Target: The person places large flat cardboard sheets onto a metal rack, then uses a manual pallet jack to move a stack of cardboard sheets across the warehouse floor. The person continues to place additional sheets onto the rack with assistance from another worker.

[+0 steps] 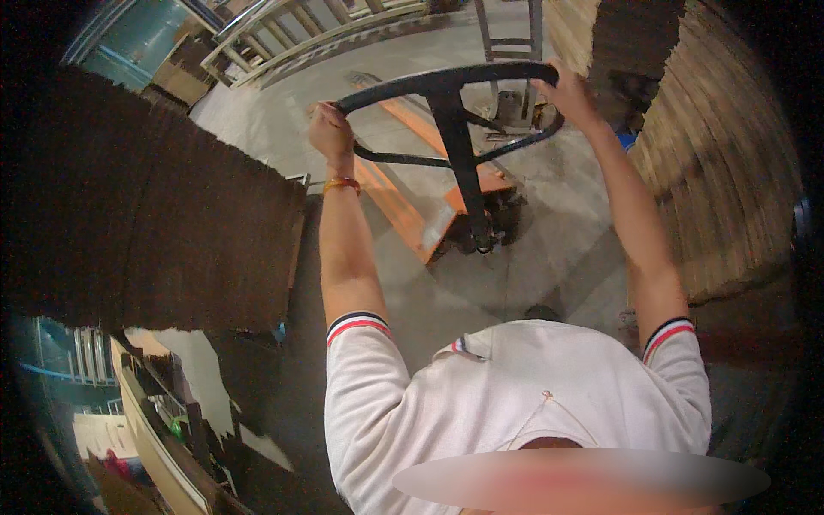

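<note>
Both my arms reach forward to the black loop handle of an orange pallet jack. My left hand is closed round the handle's left corner, an orange bracelet on that wrist. At the right corner my right hand wraps round the same handle. The black shaft runs down from the loop to the base of the pallet jack. Its orange forks stretch away across the floor, partly hidden behind the handle.
A tall stack of brown cardboard sheets stands close on my left, another cardboard stack on my right. Ahead lies a pale slatted frame. An upright metal frame stands beyond the handle. Boards lean at lower left. Grey concrete floor runs between the stacks.
</note>
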### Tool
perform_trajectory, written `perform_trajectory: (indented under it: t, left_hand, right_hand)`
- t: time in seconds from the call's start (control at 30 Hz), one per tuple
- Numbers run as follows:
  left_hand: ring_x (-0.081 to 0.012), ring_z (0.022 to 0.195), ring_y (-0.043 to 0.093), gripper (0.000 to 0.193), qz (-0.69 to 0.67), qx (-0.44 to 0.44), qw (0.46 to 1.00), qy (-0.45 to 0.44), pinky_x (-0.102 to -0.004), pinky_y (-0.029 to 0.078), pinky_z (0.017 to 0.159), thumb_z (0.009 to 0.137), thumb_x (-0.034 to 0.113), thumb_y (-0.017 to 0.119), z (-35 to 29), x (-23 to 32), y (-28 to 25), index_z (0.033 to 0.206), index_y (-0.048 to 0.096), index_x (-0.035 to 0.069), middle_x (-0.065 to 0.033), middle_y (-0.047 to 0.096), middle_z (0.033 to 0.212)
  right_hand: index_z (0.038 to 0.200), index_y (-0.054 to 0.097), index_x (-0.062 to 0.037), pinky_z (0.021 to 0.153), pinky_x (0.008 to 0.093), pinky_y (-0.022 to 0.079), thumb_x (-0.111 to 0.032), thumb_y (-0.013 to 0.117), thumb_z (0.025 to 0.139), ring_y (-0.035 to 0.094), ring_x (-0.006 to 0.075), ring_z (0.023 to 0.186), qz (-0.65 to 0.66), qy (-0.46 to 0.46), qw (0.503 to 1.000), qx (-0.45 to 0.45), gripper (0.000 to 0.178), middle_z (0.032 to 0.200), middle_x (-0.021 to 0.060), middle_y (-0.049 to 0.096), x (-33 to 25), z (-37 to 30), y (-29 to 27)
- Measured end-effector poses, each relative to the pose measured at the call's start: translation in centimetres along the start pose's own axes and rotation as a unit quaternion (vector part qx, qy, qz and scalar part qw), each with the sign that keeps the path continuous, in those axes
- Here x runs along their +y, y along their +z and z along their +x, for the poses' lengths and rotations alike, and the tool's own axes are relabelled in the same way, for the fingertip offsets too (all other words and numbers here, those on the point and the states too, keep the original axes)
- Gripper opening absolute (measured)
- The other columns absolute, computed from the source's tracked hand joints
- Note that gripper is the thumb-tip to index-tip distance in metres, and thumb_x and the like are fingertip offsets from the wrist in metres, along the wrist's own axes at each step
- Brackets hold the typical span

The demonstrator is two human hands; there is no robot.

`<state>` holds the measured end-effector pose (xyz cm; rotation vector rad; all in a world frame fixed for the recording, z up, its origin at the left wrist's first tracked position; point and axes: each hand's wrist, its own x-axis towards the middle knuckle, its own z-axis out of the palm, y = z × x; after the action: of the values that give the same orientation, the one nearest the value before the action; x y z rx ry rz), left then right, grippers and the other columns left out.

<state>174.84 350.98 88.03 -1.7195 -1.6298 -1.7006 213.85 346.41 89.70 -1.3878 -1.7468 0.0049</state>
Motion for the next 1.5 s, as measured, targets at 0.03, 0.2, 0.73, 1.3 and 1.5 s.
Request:
perform_trajectory:
  t: [0.03, 0.2, 0.73, 1.3, 1.5]
  left_hand:
    - [-0.0347, 0.061, 0.057, 0.042, 0.024, 0.009, 1.000, 0.006, -0.0399, 0.044, 0.054, 0.090, 0.035, 0.031, 0.8, -0.5, 1.0, 0.075, 0.059, 0.008, -0.0135, 0.058, 0.065]
    - [-0.0353, 0.057, 0.056, 0.038, 0.089, 0.032, 0.994, -0.061, -0.0416, 0.043, 0.051, 0.089, 0.030, 0.034, 3.7, -0.6, 5.8, 0.069, 0.058, 0.007, -0.0142, 0.058, 0.062]
    - [-0.0299, 0.049, 0.053, 0.038, 0.121, 0.145, 0.982, 0.019, -0.0398, 0.042, 0.045, 0.089, 0.031, 0.037, 19.2, -18.5, 15.2, 0.066, 0.055, 0.008, -0.0101, 0.054, 0.055]
    - [-0.0346, 0.079, 0.058, 0.043, 0.068, -0.061, 0.994, -0.066, -0.0449, 0.046, 0.069, 0.092, 0.033, 0.026, 32.8, -19.2, 43.7, 0.082, 0.058, 0.006, -0.0137, 0.061, 0.082]
    - [-0.0364, 0.088, 0.056, 0.048, 0.084, -0.138, 0.969, -0.185, -0.0471, 0.044, 0.075, 0.091, 0.042, 0.024, 36.8, -19.8, 49.3, 0.092, 0.059, 0.010, -0.0165, 0.060, 0.091]
  right_hand:
    - [0.101, 0.053, -0.0074, 0.064, 0.0385, 0.047, -0.031, 0.065, 0.075, 0.060, 0.0329, 0.076, 0.015, -0.005, 1.000, -0.011, 0.037, 0.082, 0.0159, 0.062, 1.3, 2.0, 0.9]
    - [0.097, 0.049, -0.0050, 0.065, 0.0379, 0.045, -0.027, 0.064, 0.077, 0.061, 0.0280, 0.078, -0.048, 0.005, 0.998, -0.040, 0.034, 0.084, 0.0130, 0.063, 5.0, 13.2, 5.6]
    - [0.087, 0.055, -0.0096, 0.058, 0.0398, 0.046, -0.017, 0.067, 0.067, 0.060, 0.0326, 0.068, 0.060, -0.112, 0.992, 0.026, 0.024, 0.067, 0.0136, 0.059, 3.3, 29.7, 20.5]
    - [0.091, 0.054, -0.0105, 0.067, 0.0436, 0.045, -0.018, 0.062, 0.073, 0.057, 0.0349, 0.080, -0.196, 0.013, 0.974, 0.113, 0.022, 0.082, 0.0120, 0.060, 18.8, 49.0, 30.7]
    - [0.094, 0.055, -0.0093, 0.069, 0.0428, 0.044, -0.019, 0.061, 0.072, 0.058, 0.0351, 0.082, -0.172, 0.035, 0.978, 0.112, 0.025, 0.085, 0.0166, 0.060, 22.2, 55.4, 33.9]
